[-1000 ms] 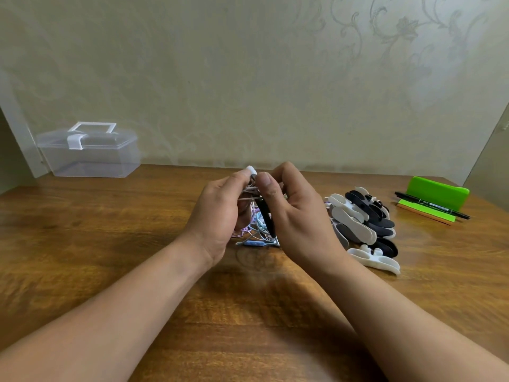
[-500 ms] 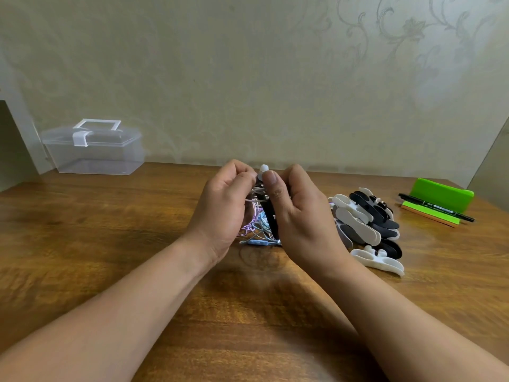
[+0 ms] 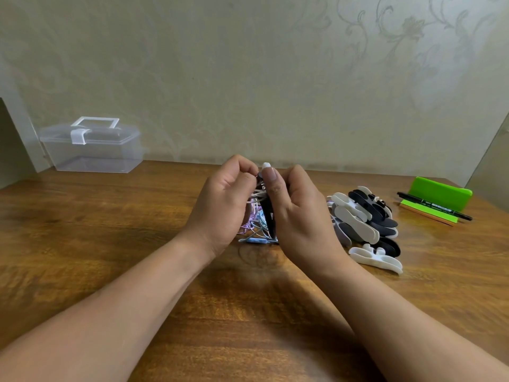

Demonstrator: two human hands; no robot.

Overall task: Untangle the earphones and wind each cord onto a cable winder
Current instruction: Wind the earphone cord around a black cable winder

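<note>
hands have drifted slightly right in the frame versus a second ago, and the white earbud tip went with them. left fingertips now sit a little off that tip rather than against it.

left hand: centre of frame, fingers curled tight, pinching the white cord where it comes off the winder. exact pinch point is hidden behind the knuckles.

right hand: just right of centre, thumb laid flat down the face of the black cable winder, other fingers curled round behind it. firm grip, no gap.

winder stands roughly upright between the two hands, lower end close to the table; cannot tell if it touches. several wraps of white cord cross its upper part. earbud tip pokes out above the right thumbnail.

tangle of earphones, purple, pale blue and grey cords, lies on the brown wooden table directly below and behind the hands, mostly hidden by them. a blue inline remote shows at its lower edge.

pile of black and white cable winders sits just right of the right hand; one white winder lies apart at its lower edge.

clear plastic box with a white latch and handle: upper left, against the wall, lid closed.

bright green plastic piece: far right, black pen lying across its front.
</note>
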